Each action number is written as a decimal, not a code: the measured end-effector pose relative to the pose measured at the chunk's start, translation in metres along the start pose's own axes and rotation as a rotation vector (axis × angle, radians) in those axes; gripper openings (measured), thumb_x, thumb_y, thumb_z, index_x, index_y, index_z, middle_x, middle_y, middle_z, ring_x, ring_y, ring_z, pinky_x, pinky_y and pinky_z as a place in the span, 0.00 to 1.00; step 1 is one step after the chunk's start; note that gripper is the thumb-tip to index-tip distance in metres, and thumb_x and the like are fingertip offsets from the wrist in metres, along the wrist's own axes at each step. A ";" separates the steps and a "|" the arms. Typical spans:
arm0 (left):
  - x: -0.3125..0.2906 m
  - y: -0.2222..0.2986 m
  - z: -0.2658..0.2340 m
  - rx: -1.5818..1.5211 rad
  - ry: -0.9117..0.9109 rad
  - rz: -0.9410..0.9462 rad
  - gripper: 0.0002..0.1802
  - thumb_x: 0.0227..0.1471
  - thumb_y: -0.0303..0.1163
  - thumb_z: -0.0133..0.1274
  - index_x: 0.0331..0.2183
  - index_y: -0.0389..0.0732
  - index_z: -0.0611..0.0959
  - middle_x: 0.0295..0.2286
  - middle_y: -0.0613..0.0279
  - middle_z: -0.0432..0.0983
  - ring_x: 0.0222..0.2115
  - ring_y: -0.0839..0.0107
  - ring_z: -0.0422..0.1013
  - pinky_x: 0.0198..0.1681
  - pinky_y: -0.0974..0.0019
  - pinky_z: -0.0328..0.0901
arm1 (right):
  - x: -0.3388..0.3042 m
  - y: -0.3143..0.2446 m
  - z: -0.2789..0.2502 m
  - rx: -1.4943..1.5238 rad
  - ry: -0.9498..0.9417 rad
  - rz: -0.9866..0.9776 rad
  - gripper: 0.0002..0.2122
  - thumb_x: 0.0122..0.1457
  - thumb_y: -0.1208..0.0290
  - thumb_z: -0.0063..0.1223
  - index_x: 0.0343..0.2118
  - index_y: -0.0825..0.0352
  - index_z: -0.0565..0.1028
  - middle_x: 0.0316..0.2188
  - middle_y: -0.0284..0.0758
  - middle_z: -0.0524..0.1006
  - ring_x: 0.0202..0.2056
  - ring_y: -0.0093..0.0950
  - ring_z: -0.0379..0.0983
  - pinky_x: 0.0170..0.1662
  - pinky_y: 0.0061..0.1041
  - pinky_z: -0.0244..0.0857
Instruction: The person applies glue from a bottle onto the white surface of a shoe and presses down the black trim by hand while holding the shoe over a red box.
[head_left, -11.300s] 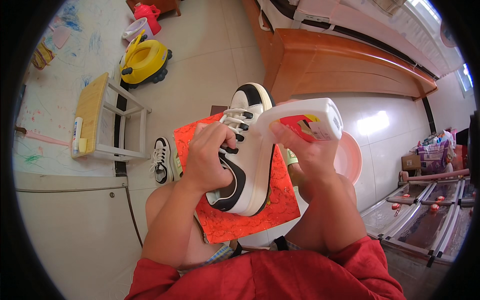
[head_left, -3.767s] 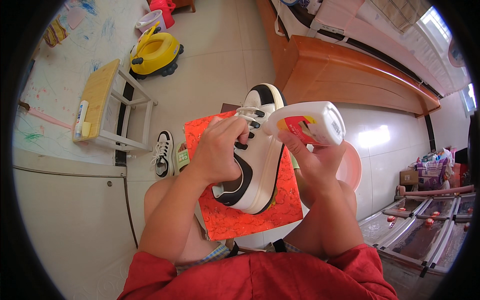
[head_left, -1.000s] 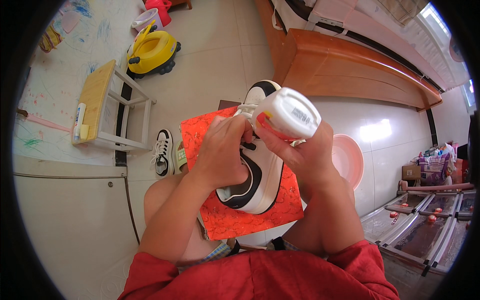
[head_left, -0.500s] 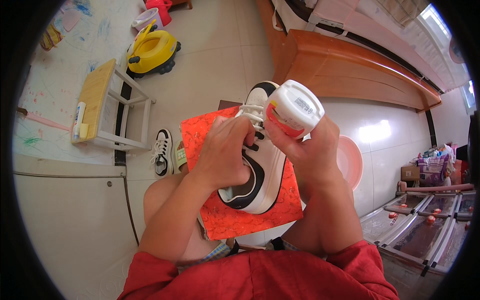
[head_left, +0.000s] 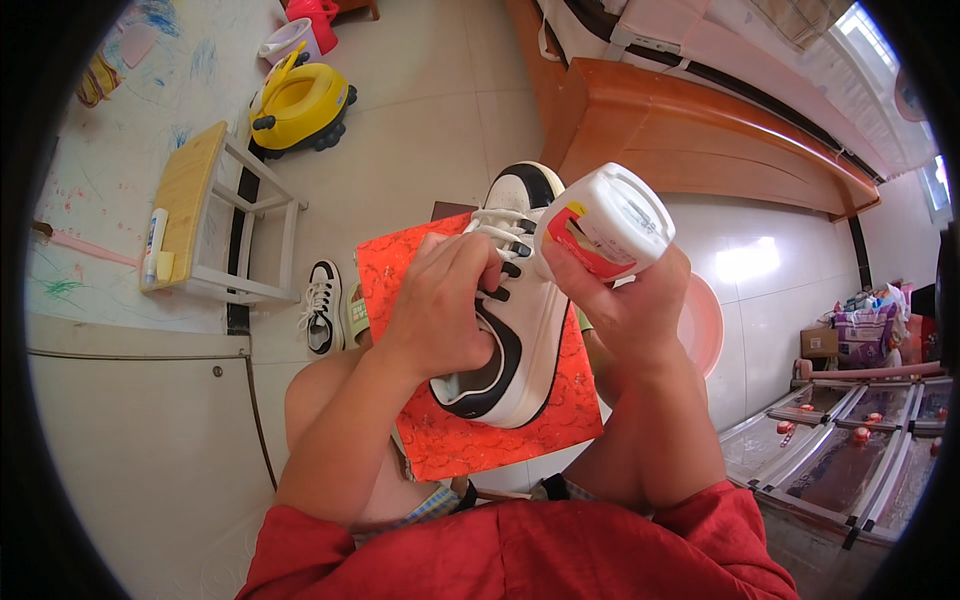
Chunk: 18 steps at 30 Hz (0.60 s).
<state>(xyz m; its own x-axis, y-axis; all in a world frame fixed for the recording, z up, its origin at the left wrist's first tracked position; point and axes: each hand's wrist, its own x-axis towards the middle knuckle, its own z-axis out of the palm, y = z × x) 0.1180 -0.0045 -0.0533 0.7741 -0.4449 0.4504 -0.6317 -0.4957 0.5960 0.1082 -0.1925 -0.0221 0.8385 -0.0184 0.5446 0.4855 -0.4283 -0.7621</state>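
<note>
- Lining the far left of the frame: a scribbled wall [head_left: 100, 210]; below it, lower left, a pale panel [head_left: 140, 430] with a round knob.
- Left of centre: a wood-topped stool [head_left: 190, 195], white tube [head_left: 155, 245] and small yellowish block [head_left: 166, 266] at its edge.
- Upper left: a yellow wheeled toy [head_left: 300, 105]; near it, a pale purple pail [head_left: 288, 42] and a red jug [head_left: 318, 22].
- Floor, left of the knees: a second sneaker [head_left: 320, 305], just beside a green slipper [head_left: 360, 310], which is partly hidden by the leg and red board.
- Centre-left: left hand [head_left: 435, 315], fingers curled and closed on the sneaker's collar; this hand hides part of the opening and laces.
- Centre: black-and-white sneaker [head_left: 540, 335], toe toward the top of the frame, over a red board [head_left: 430, 445] at the knees.
- Centre-right: right hand [head_left: 630, 310] wrapped round a white bottle [head_left: 615, 215], base turned to the camera. Bottle blocks part of the sneaker's right side; cannot tell whether its hidden end touches.
- Right of that forearm: pink basin [head_left: 700, 325], partly covered.
- Upper right: brown wooden bed frame [head_left: 700, 125].
- Right edge: cardboard box [head_left: 820, 343], purple package [head_left: 865, 335]; below, a clear-panelled cabinet [head_left: 835, 470] with red knobs.
</note>
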 end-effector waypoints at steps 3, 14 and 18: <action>0.000 -0.001 0.004 0.006 0.021 0.028 0.21 0.22 0.16 0.51 0.27 0.41 0.66 0.23 0.61 0.65 0.28 0.57 0.66 0.35 0.62 0.57 | -0.005 -0.004 -0.001 0.066 -0.055 -0.016 0.18 0.46 0.70 0.68 0.41 0.67 0.77 0.34 0.37 0.79 0.31 0.30 0.78 0.32 0.24 0.70; 0.000 0.000 0.001 0.019 0.013 0.022 0.21 0.23 0.16 0.52 0.27 0.41 0.66 0.22 0.61 0.65 0.26 0.57 0.65 0.34 0.63 0.57 | -0.006 -0.001 0.002 0.035 -0.021 -0.040 0.19 0.45 0.68 0.70 0.40 0.68 0.77 0.30 0.36 0.79 0.29 0.29 0.78 0.31 0.25 0.70; 0.001 0.000 0.003 0.014 0.033 0.028 0.21 0.23 0.16 0.52 0.27 0.41 0.66 0.22 0.61 0.64 0.27 0.57 0.65 0.34 0.63 0.57 | -0.009 -0.004 0.002 0.174 -0.066 0.065 0.19 0.45 0.68 0.69 0.40 0.68 0.77 0.31 0.37 0.79 0.29 0.29 0.79 0.31 0.26 0.71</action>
<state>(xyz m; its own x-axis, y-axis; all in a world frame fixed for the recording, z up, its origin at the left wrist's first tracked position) 0.1187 -0.0071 -0.0546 0.7567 -0.4341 0.4888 -0.6537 -0.4938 0.5735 0.0998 -0.1891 -0.0247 0.8810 0.0211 0.4727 0.4608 -0.2655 -0.8469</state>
